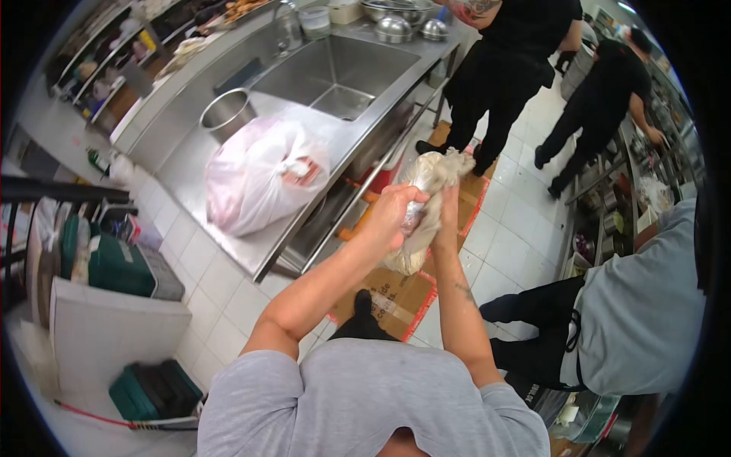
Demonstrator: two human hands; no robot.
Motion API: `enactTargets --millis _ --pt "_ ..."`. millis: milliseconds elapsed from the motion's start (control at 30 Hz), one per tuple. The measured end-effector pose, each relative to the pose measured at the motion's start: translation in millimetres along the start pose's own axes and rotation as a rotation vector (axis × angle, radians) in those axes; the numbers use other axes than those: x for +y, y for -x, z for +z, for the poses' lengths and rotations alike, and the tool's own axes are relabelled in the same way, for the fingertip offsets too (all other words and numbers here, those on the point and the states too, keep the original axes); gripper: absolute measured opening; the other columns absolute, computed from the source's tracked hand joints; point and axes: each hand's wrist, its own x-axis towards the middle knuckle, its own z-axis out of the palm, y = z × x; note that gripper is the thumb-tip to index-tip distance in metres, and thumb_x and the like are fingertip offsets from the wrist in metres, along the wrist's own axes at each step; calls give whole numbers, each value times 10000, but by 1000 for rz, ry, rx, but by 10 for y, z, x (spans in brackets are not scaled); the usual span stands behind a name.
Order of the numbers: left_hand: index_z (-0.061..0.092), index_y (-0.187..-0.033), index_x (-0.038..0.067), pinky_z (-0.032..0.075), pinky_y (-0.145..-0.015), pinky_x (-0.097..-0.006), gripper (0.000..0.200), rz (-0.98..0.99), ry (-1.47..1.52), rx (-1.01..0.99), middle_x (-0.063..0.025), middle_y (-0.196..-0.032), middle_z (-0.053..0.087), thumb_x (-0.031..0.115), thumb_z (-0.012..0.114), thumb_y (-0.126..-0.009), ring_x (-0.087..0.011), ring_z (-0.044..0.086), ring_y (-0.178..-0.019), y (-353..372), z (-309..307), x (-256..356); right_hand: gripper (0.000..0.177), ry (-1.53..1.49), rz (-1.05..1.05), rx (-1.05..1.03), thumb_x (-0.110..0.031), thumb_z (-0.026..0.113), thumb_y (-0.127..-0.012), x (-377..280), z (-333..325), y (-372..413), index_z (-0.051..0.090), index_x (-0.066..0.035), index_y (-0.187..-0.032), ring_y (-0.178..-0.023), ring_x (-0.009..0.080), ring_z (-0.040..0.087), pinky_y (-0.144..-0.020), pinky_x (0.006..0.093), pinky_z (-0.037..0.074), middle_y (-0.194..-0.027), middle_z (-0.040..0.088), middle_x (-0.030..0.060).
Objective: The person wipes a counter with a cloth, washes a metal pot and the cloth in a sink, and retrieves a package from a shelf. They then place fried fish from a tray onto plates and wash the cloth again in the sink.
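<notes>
In front of my body, over the floor, my left hand (397, 215) is closed around a shiny, silvery object (418, 199) whose kind I cannot make out. A crumpled pale cloth (432, 228) lies against this object and hangs below it. My right hand (449, 207) grips the cloth from the right side, its fingers partly hidden behind the folds. Left of my hands, a knotted white plastic bag (263, 183) with reddish contents sits on the steel counter (179, 179).
A metal container (227, 114) stands behind the bag, beside a steel sink (335, 72). Flattened cardboard (392, 305) covers the tiled floor. A person in grey (640, 305) is close on my right; people in black (506, 76) stand ahead. Green bins (122, 266) are at left.
</notes>
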Motion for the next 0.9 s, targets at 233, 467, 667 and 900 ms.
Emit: enactTargets --millis 233,467,667,900 --pt "485 -874 42 301 -412 -247 165 -143 152 -172 -72 -686 491 84 473 -715 -134 402 -454 -1103 25 406 333 22 426 164 -245 499 -876 1509 -1155 -466 437 -92 -1165 -933 161 535 -743 323 488 -1080 528 51" --pt "517 -941 20 344 -444 -252 240 -121 101 -351 -76 -719 519 64 463 -711 -166 480 -543 -2039 50 231 377 -415 231 572 -346 439 -905 556 -182 -568 435 -118 -1205 -1110 172 432 -980 313 320 -1224 453 14" --pt "585 -745 -21 414 -522 -310 130 164 -723 -290 -130 -638 582 57 506 -679 -163 532 -558 -2711 437 -26 387 -71 -174 247 -260 431 -896 147 -649 -1588 435 -52 -1222 -1115 182 439 -966 323 317 -1217 459 55" --pt "601 -724 -4 438 -578 -354 186 125 -1252 -543 -168 -625 575 103 548 -582 -268 579 -619 -3276 922 71 376 548 312 -440 -205 471 -847 -420 -1875 -2839 500 -13 -1170 -1062 162 493 -914 301 357 -1110 547 82"
